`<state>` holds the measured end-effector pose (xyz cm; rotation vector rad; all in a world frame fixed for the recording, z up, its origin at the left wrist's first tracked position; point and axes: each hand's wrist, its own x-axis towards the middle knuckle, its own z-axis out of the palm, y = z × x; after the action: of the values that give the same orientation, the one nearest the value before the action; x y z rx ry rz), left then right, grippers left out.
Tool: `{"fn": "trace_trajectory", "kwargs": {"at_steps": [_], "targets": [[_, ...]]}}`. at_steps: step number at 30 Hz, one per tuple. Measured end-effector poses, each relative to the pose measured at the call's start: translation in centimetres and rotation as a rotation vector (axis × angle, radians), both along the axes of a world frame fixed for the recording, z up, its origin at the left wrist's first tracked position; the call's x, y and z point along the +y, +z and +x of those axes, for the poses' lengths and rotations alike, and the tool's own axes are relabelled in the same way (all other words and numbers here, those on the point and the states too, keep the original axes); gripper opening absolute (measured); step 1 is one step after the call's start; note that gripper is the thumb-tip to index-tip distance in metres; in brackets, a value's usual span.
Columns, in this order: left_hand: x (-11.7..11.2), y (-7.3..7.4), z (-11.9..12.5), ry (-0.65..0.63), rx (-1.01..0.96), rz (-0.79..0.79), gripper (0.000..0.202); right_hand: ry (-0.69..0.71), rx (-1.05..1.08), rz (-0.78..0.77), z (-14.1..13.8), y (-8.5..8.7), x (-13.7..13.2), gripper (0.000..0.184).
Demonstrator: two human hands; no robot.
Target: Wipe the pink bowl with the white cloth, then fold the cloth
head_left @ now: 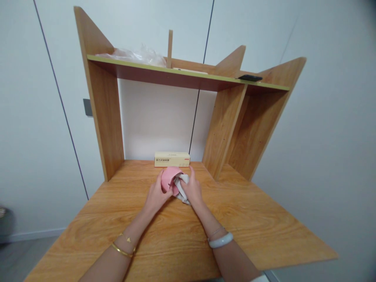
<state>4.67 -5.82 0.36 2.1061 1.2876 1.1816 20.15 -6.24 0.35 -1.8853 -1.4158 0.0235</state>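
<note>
A pink bowl (168, 176) is tipped on its side above the wooden desk, its opening turned to the right. My left hand (157, 196) is closed round its left side, with the thumb at the near rim. A light grey cloth (182, 192) is bunched at the bowl's mouth, part of it inside and part hanging below. My right hand (192, 189) grips this cloth and presses it against the inside of the bowl. The fingertips of my right hand are partly hidden by the cloth and bowl.
Behind the bowl, a cream box (172, 159) with printed characters stands on the wooden desk (235, 219). A shelf unit (227, 125) rises at the back. Clear plastic wrapping (138, 56) and a dark flat object (250, 78) lie on its upper shelf.
</note>
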Motion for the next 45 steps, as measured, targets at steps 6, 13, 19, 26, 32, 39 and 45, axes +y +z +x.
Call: {"fn": "trace_trajectory", "kwargs": {"at_steps": [6,13,19,26,32,39,45], "targets": [[-0.7,0.7,-0.3,0.064,0.207,0.098,0.060,0.032,-0.192,-0.007,0.4,0.3,-0.7,0.064],[-0.5,0.7,-0.3,0.063,0.108,0.151,0.062,0.181,0.057,0.103,0.6,-1.0,0.2,0.060],[-0.2,-0.1,0.2,-0.046,-0.025,0.041,0.071,0.221,0.253,0.202,0.6,-1.7,0.9,0.057],[-0.1,0.1,0.0,0.029,0.025,-0.008,0.063,0.085,0.096,0.067,0.3,-0.4,0.3,0.065],[-0.7,0.6,-0.2,0.103,0.217,0.080,0.059,0.030,-0.102,0.015,0.4,0.2,-0.4,0.064],[-0.7,0.6,-0.3,0.029,0.136,0.117,0.059,0.123,-0.065,0.015,0.7,-0.7,-0.2,0.062],[-0.1,0.3,-0.1,0.049,0.024,0.056,0.075,0.210,0.225,0.152,0.7,-1.5,0.7,0.057]]}}
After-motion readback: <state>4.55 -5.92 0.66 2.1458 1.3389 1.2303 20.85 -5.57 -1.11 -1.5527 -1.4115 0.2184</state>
